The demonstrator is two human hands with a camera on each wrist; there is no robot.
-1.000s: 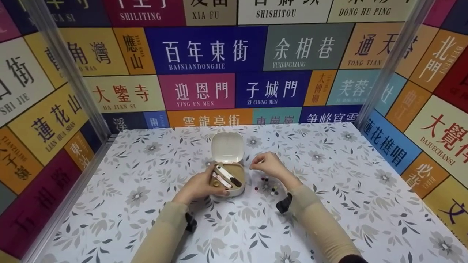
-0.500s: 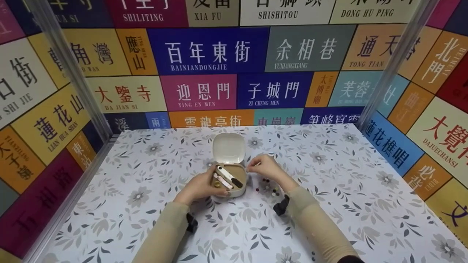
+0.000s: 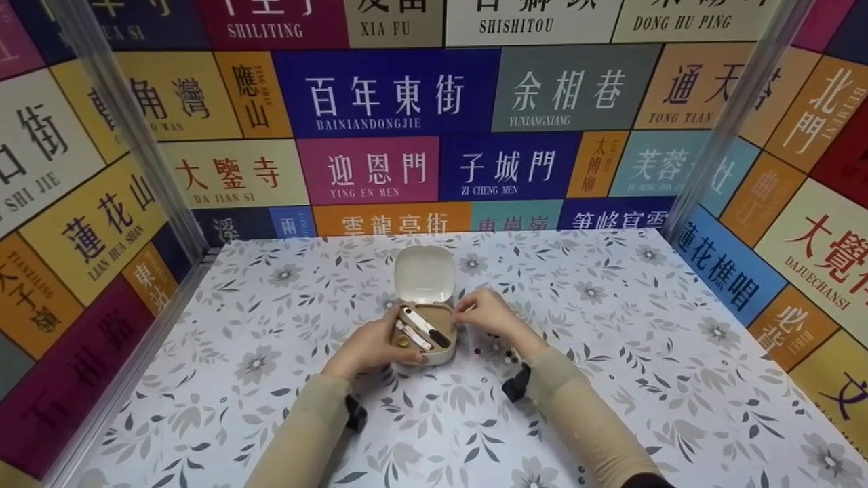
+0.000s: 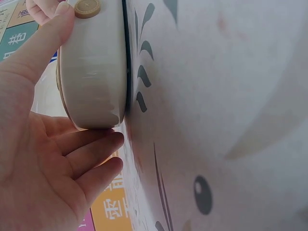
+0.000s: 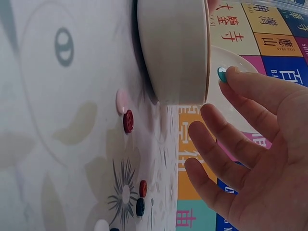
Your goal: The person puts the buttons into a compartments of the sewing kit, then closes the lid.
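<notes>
The small cream plastic box (image 3: pixel 426 335) with its hinged lid (image 3: pixel 424 274) raised sits mid-table on the floral tablecloth (image 3: pixel 610 352). The left hand (image 3: pixel 369 346) grips its near left wall. The right hand (image 3: pixel 483 313) pinches what appears to be a teal button (image 5: pixel 222 73) at the box's right rim. Loose coloured buttons (image 3: pixel 498 349) lie just right.

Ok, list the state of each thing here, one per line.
Small cream plastic box: open, lid up, small items inside.
Left hand: grips the box's side.
Right hand: pinches a teal button at the box's rim.
Loose coloured buttons: scattered on the floral tabletop.
</notes>
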